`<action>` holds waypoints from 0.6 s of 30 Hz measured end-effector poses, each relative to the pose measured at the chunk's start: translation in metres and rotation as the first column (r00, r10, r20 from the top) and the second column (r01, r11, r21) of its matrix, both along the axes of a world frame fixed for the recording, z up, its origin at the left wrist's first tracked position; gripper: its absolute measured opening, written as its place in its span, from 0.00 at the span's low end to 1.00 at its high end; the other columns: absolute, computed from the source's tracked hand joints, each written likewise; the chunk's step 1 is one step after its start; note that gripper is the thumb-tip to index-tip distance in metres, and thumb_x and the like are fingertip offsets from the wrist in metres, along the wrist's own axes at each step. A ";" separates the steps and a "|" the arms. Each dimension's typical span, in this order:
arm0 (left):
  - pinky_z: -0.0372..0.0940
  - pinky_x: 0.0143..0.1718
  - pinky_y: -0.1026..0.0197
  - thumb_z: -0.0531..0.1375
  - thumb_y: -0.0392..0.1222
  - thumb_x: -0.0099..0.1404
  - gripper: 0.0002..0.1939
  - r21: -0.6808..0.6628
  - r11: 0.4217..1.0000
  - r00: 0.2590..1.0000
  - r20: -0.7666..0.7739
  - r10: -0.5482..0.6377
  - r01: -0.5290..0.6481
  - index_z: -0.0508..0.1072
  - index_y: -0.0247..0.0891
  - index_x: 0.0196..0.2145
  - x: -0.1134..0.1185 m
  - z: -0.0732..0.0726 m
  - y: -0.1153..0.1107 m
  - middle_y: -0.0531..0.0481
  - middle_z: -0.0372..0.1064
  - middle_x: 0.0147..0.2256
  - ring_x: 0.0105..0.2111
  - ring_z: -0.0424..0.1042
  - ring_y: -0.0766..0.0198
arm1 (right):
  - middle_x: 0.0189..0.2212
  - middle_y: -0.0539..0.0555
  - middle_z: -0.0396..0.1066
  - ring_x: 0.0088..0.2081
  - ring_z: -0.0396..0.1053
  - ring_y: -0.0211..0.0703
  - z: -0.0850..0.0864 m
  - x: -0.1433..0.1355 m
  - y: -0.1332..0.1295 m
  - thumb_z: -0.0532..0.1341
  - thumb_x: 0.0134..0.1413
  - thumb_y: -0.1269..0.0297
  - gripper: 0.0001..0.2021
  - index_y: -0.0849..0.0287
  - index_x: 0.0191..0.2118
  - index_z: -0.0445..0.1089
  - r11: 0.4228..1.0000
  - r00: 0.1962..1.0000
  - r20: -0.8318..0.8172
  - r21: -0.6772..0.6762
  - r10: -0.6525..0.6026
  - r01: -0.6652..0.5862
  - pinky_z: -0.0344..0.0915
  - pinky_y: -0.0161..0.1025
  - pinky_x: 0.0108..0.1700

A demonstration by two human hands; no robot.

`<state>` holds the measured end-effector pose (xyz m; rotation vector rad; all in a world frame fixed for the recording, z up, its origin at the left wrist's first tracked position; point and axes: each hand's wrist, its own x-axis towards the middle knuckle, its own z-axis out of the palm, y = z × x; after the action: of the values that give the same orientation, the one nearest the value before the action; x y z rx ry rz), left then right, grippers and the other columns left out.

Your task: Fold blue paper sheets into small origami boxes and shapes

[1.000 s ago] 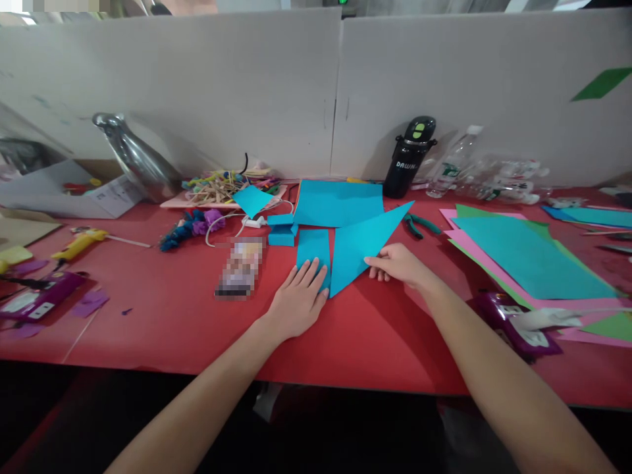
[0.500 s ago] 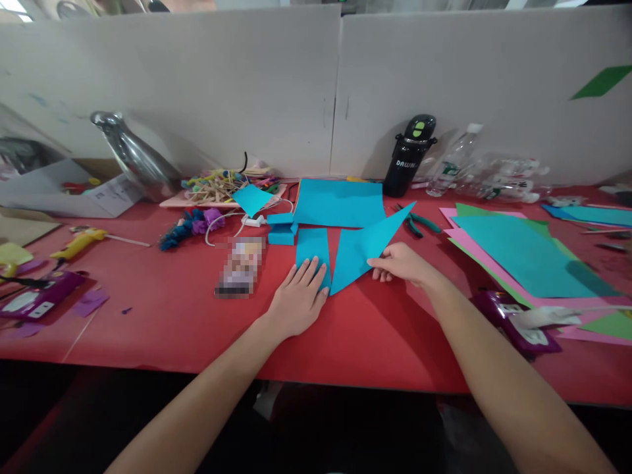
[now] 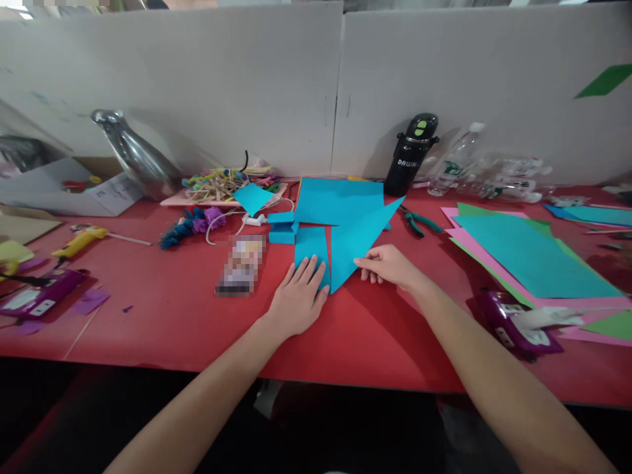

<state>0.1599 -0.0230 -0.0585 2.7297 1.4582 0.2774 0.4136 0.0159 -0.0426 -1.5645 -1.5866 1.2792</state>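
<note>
On red table point(image 3: 197, 336), pressing blue paper point(image 3: 312, 240) w/ flattened L hand point(image 3: 299, 301), pinching edge of blue flap point(image 3: 356, 238) just beside it w/ R hand point(image 3: 384, 264). Prob positioning flap rn, needing steady L pressure for next move imo.
</note>
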 end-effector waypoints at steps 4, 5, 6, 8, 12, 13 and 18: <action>0.48 0.68 0.40 0.41 0.51 0.76 0.30 0.023 1.000 1.000 0.000 0.020 -0.020 0.54 0.36 0.69 0.001 -0.001 0.000 0.42 0.46 0.70 0.70 0.46 0.48 | 0.23 0.58 0.78 0.20 0.69 0.36 0.002 0.001 -0.001 0.66 0.55 0.57 0.16 0.61 0.23 0.70 1.000 1.000 0.013 -0.027 -0.011 0.012 0.62 0.32 0.20; 0.48 0.68 0.40 0.41 0.51 0.76 0.30 0.027 0.999 1.000 0.002 0.028 -0.028 0.54 0.37 0.69 0.001 -0.001 0.000 0.42 0.46 0.70 0.70 0.47 0.48 | 0.23 0.58 0.78 0.20 0.69 0.36 0.003 0.002 -0.001 0.66 0.55 0.57 0.16 0.61 0.22 0.70 0.999 1.000 0.016 -0.031 -0.016 0.016 0.63 0.33 0.21; 0.48 0.68 0.40 0.41 0.51 0.76 0.29 0.028 0.999 0.999 0.002 0.035 -0.035 0.54 0.37 0.69 0.001 -0.002 0.000 0.42 0.46 0.70 0.70 0.47 0.48 | 0.23 0.59 0.78 0.20 0.70 0.37 0.003 0.002 -0.001 0.66 0.55 0.57 0.16 0.61 0.22 0.70 0.999 1.000 0.018 -0.034 -0.021 0.022 0.64 0.33 0.21; 0.48 0.68 0.40 0.41 0.51 0.76 0.29 0.025 0.999 0.999 0.003 0.047 -0.047 0.54 0.37 0.69 0.001 -0.002 0.000 0.42 0.47 0.70 0.70 0.47 0.48 | 0.24 0.59 0.78 0.21 0.70 0.37 0.003 0.003 -0.001 0.65 0.55 0.57 0.15 0.61 0.23 0.70 0.999 0.999 0.011 -0.041 -0.032 0.032 0.65 0.34 0.22; 0.48 0.68 0.40 0.41 0.51 0.76 0.30 0.021 0.998 0.998 0.001 0.062 -0.062 0.54 0.37 0.69 0.001 -0.003 0.000 0.42 0.46 0.70 0.70 0.47 0.48 | 0.24 0.60 0.78 0.21 0.71 0.38 0.003 0.004 -0.001 0.66 0.56 0.59 0.14 0.62 0.24 0.71 0.997 0.999 0.000 -0.054 -0.045 0.045 0.67 0.34 0.23; 0.48 0.68 0.40 0.42 0.51 0.76 0.30 0.020 0.998 0.998 -0.002 0.064 -0.064 0.54 0.36 0.69 0.001 -0.003 0.000 0.42 0.46 0.70 0.70 0.47 0.48 | 0.24 0.60 0.78 0.21 0.71 0.38 0.003 0.004 -0.001 0.66 0.56 0.59 0.14 0.62 0.24 0.71 0.997 0.999 0.005 -0.056 -0.052 0.052 0.67 0.34 0.23; 0.48 0.68 0.40 0.42 0.51 0.76 0.29 0.035 0.998 0.998 0.007 0.059 -0.059 0.55 0.36 0.69 0.001 -0.005 0.000 0.41 0.47 0.70 0.69 0.48 0.47 | 0.24 0.59 0.78 0.22 0.72 0.38 0.003 0.007 -0.001 0.66 0.56 0.59 0.14 0.62 0.24 0.71 0.995 0.997 0.000 -0.057 -0.080 0.079 0.68 0.35 0.25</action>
<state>0.1607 -0.0228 -0.0633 2.7137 1.5492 0.3165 0.4205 0.0153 -0.0394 -1.6435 -1.4827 1.2933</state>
